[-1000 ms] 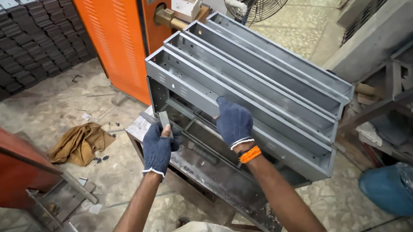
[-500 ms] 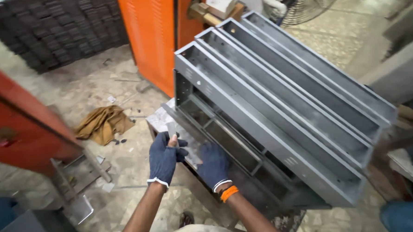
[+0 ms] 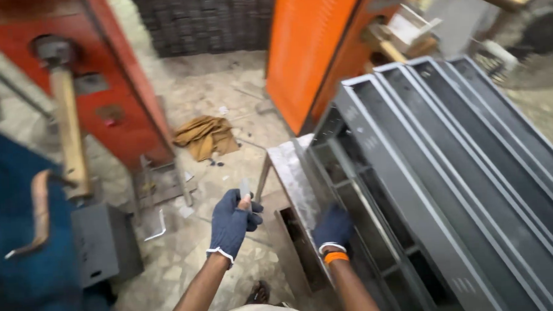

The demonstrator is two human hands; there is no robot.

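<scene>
The small flat grey metal piece (image 3: 245, 189) is sitting upright in the left hand (image 3: 231, 223), its long axis running up and away from the person, its top poking out above the blue-gloved fingers. That hand's grip is closing snugly around the lower part of the piece, thumb pressing against it. It is hovering over the floor, just left of the low metal tabletop (image 3: 290, 173).

The right hand (image 3: 332, 229), also gloved in blue and wearing an orange wristband, is resting inside the lower edge of the grey steel channel frame (image 3: 414, 187); whether its grip is closing on a bar or merely pressing there is not clear. The frame is lying to the right of the held piece, its long channels slanting from upper left to lower right, so the right hand is the nearer one to it.

Beyond, an orange cabinet (image 3: 309, 54) is standing behind the frame, and a tan cloth (image 3: 206, 135) is lying crumpled on the floor.
</scene>
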